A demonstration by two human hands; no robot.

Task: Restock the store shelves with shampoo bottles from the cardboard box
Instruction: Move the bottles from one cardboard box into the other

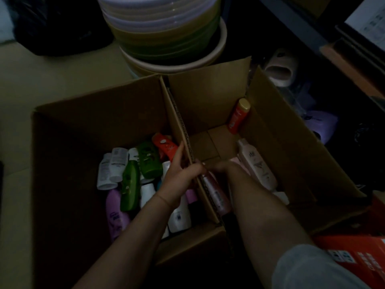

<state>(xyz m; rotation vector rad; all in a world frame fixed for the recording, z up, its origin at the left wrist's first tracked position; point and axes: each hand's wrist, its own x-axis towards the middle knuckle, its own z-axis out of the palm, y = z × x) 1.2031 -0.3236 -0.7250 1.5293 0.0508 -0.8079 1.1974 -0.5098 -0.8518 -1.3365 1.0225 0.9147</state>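
Fingers (183, 161) of left hand (177, 178) curl over box flap (187, 142); right hand (218, 166) blurred, grip unclear; bottles (129, 180) left.

Very dim throughout, with a muddy, underexposed cast and soft detail everywhere. Brightest just beyond the hands, on the stacked basins (160, 36) and a pale strip of floor (62, 80) ahead and to the left. Faint sheen on the bottles (129, 178) beside the left hand (179, 176), colours muted. Deep shadow on the left box (68, 142) wall, near black below the forearms. Motion blur on the right hand (220, 167), fingers smeared. Wide-angle bending of the shelf (312, 28) edges far to the right; corners dark and blurred.
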